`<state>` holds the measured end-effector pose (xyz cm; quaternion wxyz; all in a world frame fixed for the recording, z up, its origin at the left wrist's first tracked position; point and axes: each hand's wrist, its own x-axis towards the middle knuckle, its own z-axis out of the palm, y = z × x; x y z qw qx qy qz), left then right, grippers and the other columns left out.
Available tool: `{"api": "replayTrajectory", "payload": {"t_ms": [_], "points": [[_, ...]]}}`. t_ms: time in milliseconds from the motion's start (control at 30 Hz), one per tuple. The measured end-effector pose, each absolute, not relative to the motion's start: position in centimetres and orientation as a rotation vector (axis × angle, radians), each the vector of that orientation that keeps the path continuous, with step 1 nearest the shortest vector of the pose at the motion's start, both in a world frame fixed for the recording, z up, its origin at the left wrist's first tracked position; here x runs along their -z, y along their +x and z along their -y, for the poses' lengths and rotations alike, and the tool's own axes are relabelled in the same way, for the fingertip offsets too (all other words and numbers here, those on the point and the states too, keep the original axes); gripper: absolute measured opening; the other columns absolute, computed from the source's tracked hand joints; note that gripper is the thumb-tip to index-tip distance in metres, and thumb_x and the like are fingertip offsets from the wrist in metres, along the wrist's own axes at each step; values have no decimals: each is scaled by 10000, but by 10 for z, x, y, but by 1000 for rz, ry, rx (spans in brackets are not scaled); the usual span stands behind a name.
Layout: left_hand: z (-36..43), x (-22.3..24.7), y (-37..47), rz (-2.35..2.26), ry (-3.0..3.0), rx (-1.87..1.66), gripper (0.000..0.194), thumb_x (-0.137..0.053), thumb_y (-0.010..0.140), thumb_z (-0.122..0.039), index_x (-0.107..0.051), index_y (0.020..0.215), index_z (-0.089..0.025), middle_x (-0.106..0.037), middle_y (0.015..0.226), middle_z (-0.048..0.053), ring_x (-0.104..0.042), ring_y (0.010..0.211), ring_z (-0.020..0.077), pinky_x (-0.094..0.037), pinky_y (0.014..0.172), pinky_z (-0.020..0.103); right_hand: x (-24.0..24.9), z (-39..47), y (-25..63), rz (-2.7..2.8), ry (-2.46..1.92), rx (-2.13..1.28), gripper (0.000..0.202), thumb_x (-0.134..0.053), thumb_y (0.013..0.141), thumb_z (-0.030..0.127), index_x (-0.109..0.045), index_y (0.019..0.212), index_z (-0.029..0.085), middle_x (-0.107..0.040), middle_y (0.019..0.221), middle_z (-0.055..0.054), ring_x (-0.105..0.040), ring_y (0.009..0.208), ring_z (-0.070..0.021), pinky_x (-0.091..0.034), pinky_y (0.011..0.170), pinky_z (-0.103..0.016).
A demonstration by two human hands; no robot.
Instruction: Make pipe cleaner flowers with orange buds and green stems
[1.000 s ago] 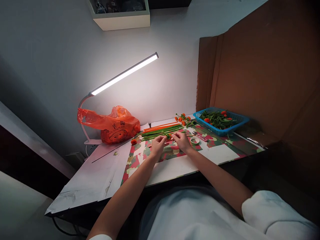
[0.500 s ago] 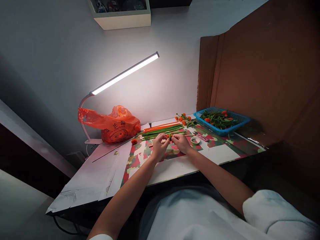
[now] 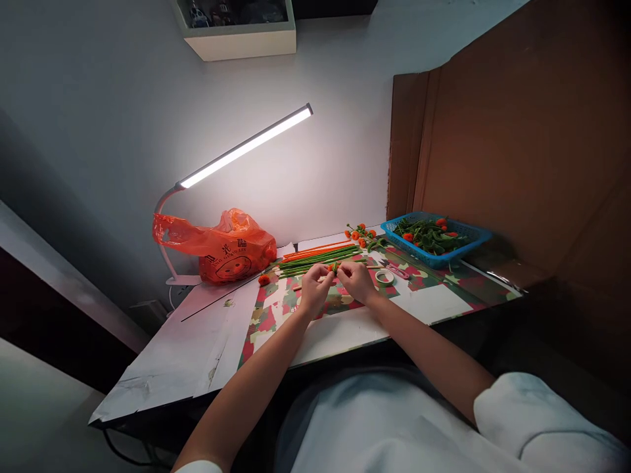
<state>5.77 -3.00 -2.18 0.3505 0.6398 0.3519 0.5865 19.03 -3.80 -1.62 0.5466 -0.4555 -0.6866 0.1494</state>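
My left hand (image 3: 316,288) and my right hand (image 3: 357,281) meet over the patterned mat, fingertips pinched from either side on a small green and orange pipe-cleaner piece (image 3: 334,268). Its exact form is partly hidden by the fingers. Just beyond lie green pipe cleaners (image 3: 320,259) in a bundle, with orange pipe cleaners (image 3: 318,249) behind them. To the right of my right hand are a roll of tape (image 3: 385,278) and pink-handled scissors (image 3: 396,270). A fuzzy orange ball (image 3: 263,280) rests left of my left hand.
Orange flowers with green stems (image 3: 361,234) lie at the back. A blue basket (image 3: 434,260) of leaves and flowers stands right, beside a cardboard panel (image 3: 513,144). At left are an orange plastic bag (image 3: 236,253) and a lit lamp (image 3: 246,146). The table (image 3: 172,364) is white-covered.
Both hands stay together on the small piece in nearly the same place, with the right fingers shifting slightly. The whole view has moved a little.
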Motion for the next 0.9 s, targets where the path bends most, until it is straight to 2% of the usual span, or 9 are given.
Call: {"api": "replayTrajectory", "payload": {"t_ms": [133, 233, 367, 567, 700, 800, 900], "points": [[29, 21, 58, -864, 1372, -1423, 272, -698, 622, -376, -552, 641, -147, -516, 669, -23, -541, 639, 99, -561, 631, 292, 14, 38, 195, 1556, -1018, -555, 286, -408, 798, 346, -437, 559, 193, -429, 529, 22, -400, 530, -120, -292, 533, -249], [27, 21, 57, -878, 1231, -1411, 292, -722, 591, -376, -556, 655, -144, -547, 682, -21, -588, 680, 115, -558, 679, 307, 15, 37, 196, 1544, -1014, -610, 334, -395, 827, 381, -483, 571, 186, -473, 543, 12, -432, 543, -125, -314, 544, -250], [25, 23, 55, -861, 1252, -1382, 296, -714, 615, -404, -577, 685, -151, -593, 699, -5, -613, 703, 131, -549, 727, 331, 19, 37, 193, 1649, -1057, -576, 333, -473, 811, 404, -475, 558, 188, -449, 504, 26, -404, 507, -117, -286, 518, -247], [19, 32, 51, -950, 1643, -1423, 222, -663, 679, -373, -613, 640, -160, -613, 788, 30, -584, 715, 133, -537, 647, 268, 20, 36, 193, 1685, -1130, -431, 290, -428, 822, 309, -441, 557, 192, -433, 498, 22, -400, 499, -121, -270, 520, -252], [17, 29, 48, -1026, 1628, -1405, 169, -657, 660, -331, -630, 677, -165, -632, 848, 38, -596, 733, 144, -535, 593, 246, 18, 38, 196, 1764, -1086, -379, 278, -457, 795, 272, -372, 542, 196, -403, 503, 32, -375, 495, -107, -256, 519, -247], [20, 16, 42, -1076, 1462, -1383, 223, -617, 701, -390, -627, 734, -169, -635, 866, 36, -601, 734, 151, -539, 549, 257, 16, 40, 199, 1849, -1043, -370, 273, -462, 792, 257, -348, 552, 195, -383, 511, 40, -351, 493, -98, -239, 512, -241], [22, 4, 33, -993, 1543, -1203, 311, -677, 674, -448, -651, 788, -160, -644, 845, 40, -601, 740, 149, -548, 598, 273, 14, 42, 203, 1977, -1038, -373, 244, -461, 787, 227, -363, 567, 189, -376, 524, 44, -341, 499, -94, -224, 509, -236]]}}
